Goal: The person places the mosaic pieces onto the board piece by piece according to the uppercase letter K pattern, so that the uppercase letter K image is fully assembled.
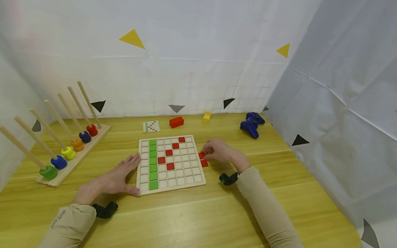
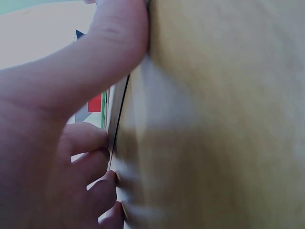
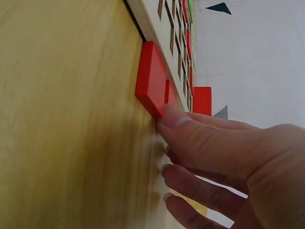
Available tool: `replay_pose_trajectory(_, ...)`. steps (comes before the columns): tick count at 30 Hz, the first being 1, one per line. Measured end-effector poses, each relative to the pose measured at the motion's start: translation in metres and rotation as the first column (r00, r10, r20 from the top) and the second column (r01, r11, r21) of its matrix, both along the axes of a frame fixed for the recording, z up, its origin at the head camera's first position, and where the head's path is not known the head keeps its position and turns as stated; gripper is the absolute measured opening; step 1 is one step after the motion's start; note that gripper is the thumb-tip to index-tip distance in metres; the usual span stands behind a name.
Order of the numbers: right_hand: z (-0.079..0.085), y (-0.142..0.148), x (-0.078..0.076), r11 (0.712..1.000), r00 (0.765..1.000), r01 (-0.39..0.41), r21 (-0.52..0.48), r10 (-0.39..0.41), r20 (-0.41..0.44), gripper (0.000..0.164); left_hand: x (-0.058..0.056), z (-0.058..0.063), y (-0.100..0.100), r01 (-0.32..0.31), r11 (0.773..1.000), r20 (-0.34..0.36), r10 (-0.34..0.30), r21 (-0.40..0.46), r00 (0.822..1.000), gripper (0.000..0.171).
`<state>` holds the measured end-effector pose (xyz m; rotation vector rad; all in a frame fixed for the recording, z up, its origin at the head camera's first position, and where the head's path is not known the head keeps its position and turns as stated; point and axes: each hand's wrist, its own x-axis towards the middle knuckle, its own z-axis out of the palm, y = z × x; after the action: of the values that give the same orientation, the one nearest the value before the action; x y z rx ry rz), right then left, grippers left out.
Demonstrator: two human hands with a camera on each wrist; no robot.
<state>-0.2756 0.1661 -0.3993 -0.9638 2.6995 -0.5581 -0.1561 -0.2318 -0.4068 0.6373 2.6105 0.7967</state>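
A square wooden grid board point(image 1: 187, 158) lies flat on the table, with one column of green tiles point(image 1: 153, 168) and several red tiles point(image 1: 170, 166) in its cells. Against its left edge rests my left hand point(image 1: 116, 177), fingers spread and thumb at the near left corner. At the right edge, my right hand point(image 1: 221, 151) pinches a red tile point(image 3: 170, 93) between thumb and index finger; the fingertips partly hide it. Another red tile point(image 3: 151, 78) lies just nearer on the table, beside the board.
A pattern card point(image 1: 151, 126), a red block point(image 1: 176, 122) and a yellow block point(image 1: 206, 117) lie behind the board. Far right is a blue game controller point(image 1: 250, 126). On the left stands a wooden peg rack point(image 1: 83, 151) with coloured rings.
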Motion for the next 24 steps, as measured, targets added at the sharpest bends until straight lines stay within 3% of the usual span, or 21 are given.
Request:
replay_pose_trajectory(14, -0.0009, 0.0018, -0.0001, 0.998, 0.999, 0.050, -0.044, -0.049, 0.021, 0.012, -0.0013, -0.0003, 0.0012, -0.009, 1.000, 0.000, 0.009, -0.020, 1.000, 0.123)
replay_pose_trajectory(24, -0.0017, 0.0034, -0.0012, 0.997, 0.999, 0.042, -0.058, -0.041, 0.020, 0.014, -0.0003, -0.0005, 0.0003, -0.005, 1.000, -0.003, 0.005, -0.013, 1.000, 0.122)
